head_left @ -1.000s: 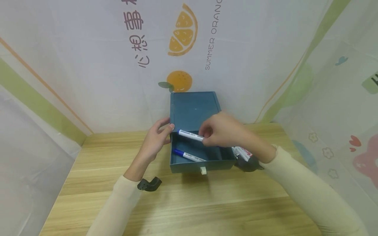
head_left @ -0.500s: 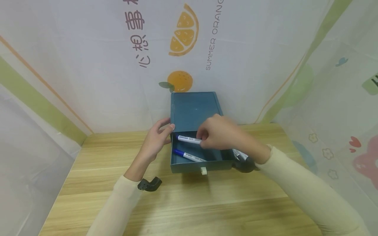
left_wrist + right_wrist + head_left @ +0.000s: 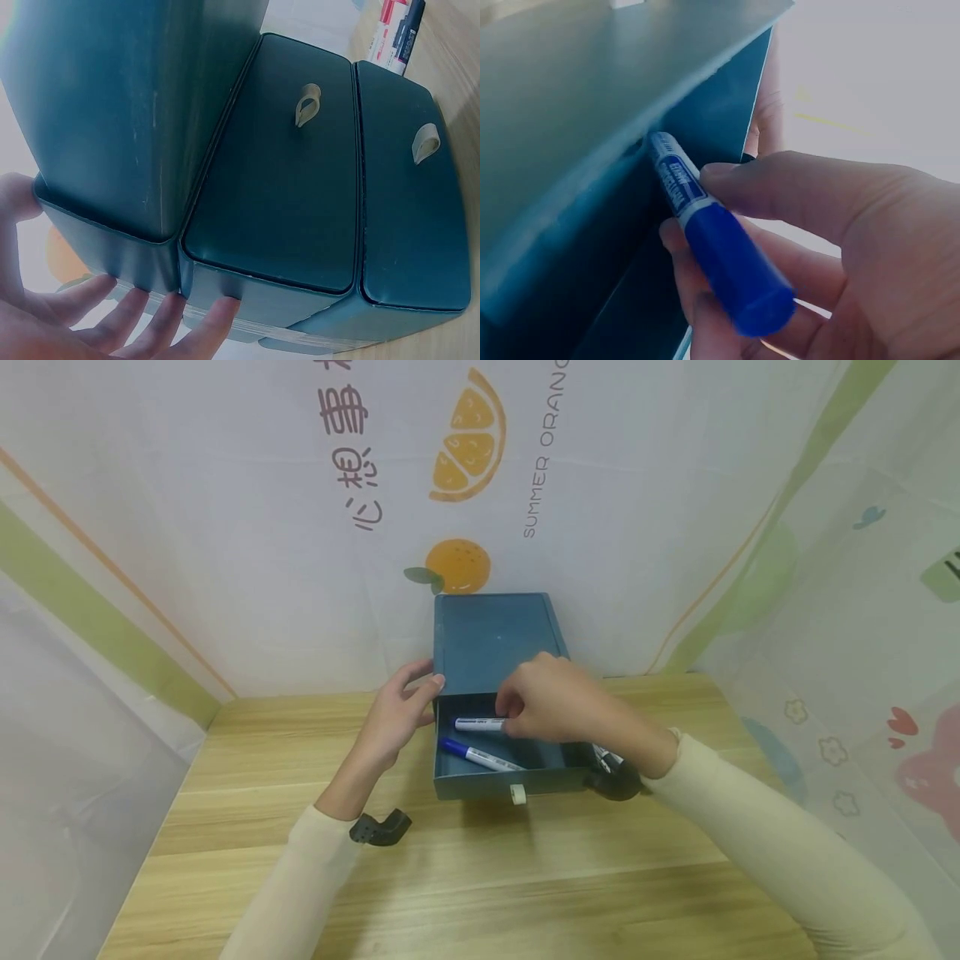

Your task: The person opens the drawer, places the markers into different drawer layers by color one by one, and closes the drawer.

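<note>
My right hand (image 3: 551, 697) pinches a whiteboard marker (image 3: 480, 725) over the pulled-out drawer (image 3: 450, 787) of a dark teal cabinet (image 3: 491, 643). In the right wrist view the marker's blue cap (image 3: 739, 270) sticks out between thumb and fingers, while its white barrel points into the drawer. A second blue-capped marker (image 3: 480, 755) lies inside, nearer the front wall. My left hand (image 3: 397, 710) rests against the cabinet's left side, thumb at the top edge. In the left wrist view its fingers (image 3: 161, 311) lie spread along that side, holding nothing.
Below the pulled-out drawer, two closed drawers (image 3: 277, 172) show pale loop pulls (image 3: 308, 105). Red-and-white and black markers (image 3: 397, 34) lie on the wooden table (image 3: 450, 877) beyond the cabinet's right side. A printed white curtain (image 3: 300, 593) hangs close behind the cabinet.
My right hand has lowered the pinched marker into the drawer, and the marker has swung nearly level across it in the head view. The left hand has stayed in place.
</note>
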The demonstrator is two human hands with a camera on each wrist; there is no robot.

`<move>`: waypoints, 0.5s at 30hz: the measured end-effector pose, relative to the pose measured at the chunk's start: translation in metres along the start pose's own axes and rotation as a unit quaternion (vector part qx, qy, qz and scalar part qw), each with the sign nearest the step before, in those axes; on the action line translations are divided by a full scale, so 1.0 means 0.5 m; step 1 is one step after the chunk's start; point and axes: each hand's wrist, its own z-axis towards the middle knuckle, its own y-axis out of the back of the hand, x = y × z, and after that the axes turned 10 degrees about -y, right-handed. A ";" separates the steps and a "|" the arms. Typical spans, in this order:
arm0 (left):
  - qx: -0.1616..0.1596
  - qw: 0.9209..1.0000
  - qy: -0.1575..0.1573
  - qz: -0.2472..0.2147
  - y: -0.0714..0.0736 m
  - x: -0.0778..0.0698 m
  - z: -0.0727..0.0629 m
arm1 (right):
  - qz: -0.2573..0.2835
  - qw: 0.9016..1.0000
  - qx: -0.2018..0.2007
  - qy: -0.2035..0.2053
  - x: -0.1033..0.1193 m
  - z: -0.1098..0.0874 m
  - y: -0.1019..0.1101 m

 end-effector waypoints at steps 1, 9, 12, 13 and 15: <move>0.000 1.000 0.000 0.001 0.000 0.000 0.000 | 0.000 1.000 0.000 -0.001 0.001 0.000 0.000; 0.001 1.000 0.001 0.003 0.000 -0.002 0.000 | 0.008 1.000 0.001 -0.010 0.006 -0.001 0.002; 0.001 1.000 0.001 -0.002 0.000 -0.002 -0.001 | 0.011 1.000 0.001 -0.009 0.007 -0.001 0.003; 0.001 1.000 0.001 -0.004 0.000 -0.002 -0.001 | 0.011 1.000 -0.001 -0.008 0.006 -0.001 0.002; 0.000 1.000 0.001 -0.004 0.000 -0.002 -0.002 | 0.012 1.000 -0.003 -0.006 0.004 -0.001 0.002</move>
